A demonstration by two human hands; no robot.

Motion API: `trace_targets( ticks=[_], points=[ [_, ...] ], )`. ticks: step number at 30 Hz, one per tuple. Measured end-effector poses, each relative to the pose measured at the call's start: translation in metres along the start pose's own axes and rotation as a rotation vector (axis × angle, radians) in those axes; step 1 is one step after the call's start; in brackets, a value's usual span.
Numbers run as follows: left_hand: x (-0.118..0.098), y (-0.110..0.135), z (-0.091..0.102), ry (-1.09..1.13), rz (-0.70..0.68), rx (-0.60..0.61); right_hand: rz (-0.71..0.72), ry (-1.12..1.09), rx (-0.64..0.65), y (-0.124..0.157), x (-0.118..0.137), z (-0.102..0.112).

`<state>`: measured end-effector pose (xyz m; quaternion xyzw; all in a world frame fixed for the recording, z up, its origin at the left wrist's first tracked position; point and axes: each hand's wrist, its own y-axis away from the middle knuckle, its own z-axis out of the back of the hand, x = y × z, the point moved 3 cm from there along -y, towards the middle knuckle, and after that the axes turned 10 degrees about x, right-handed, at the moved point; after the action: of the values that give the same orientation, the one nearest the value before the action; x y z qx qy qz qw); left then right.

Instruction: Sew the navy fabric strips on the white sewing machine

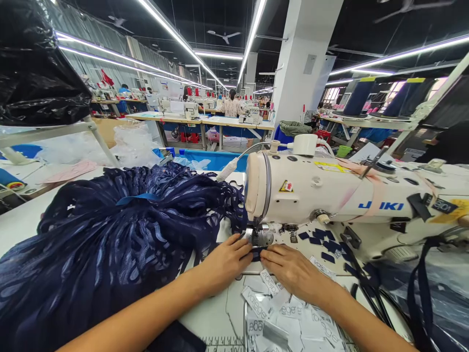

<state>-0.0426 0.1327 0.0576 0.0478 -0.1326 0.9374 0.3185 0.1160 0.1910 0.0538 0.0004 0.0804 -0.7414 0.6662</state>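
At the sewing machine (311, 188), both hands are close to the presser foot (258, 234). My left hand (227, 261) lies to the left of the foot, its fingers pressed together on the edge of a navy fabric strip (258, 254). On the right, my right hand (293, 271) pinches the same strip between thumb and fingers. My fingers hide much of the strip. A large heap of navy garments (120, 230) fills the left of the table, reaching up to the machine head. White printed labels (293, 318) lie loose below my right hand.
Small navy fabric pieces (322, 239) are scattered under the machine arm. Black cords (370, 288) and a navy strap (427, 288) lie at the right. Thread cones (359, 98) stand behind. A black plastic bag (40, 68) hangs upper left. A person (232, 105) sits farther back.
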Motion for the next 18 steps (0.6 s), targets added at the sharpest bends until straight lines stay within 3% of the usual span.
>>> trace_targets(
  ticks=[18],
  points=[
    [0.028,-0.011,-0.009,0.04,0.063,0.162,-0.093,0.102,0.103,-0.015,-0.015,-0.006]
  ],
)
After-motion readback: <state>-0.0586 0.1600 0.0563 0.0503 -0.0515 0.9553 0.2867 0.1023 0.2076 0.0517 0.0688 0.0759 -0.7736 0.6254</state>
